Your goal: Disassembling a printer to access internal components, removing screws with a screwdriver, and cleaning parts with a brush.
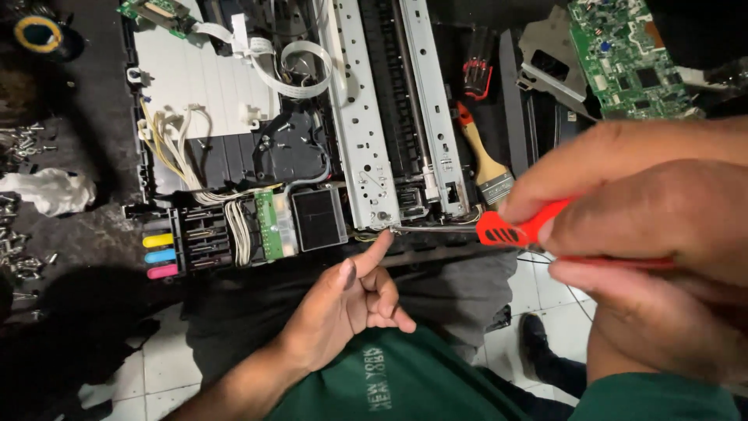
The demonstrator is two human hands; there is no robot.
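The right hand (662, 234) is clenched around the red-and-black plastic handle of a slim metal-shafted screwdriver (514, 231), held nearly level; its tip meets the lower end of the long perforated silver metal rail (360, 132) of the opened black printer chassis (312, 148); the left hand (351, 308) holds nothing, its index finger stretched up to touch the chassis edge just beside the screwdriver tip, the other fingers curled loosely into the palm; left of that point sits a square black plastic block (318, 218), then a small green circuit strip (269, 226) with bundled white wires (238, 230); further left, 3 ink caps in yellow, blue and pink (160, 255) stack at the chassis corner; a wooden-handled paintbrush with an orange end (485, 156) lies on the chassis just above the screwdriver handle; a large green circuit board (627, 58) rests at the upper right; a crumpled white cloth (51, 191) and scattered silver screws (19, 257) lie well apart on the dark surface at the left.
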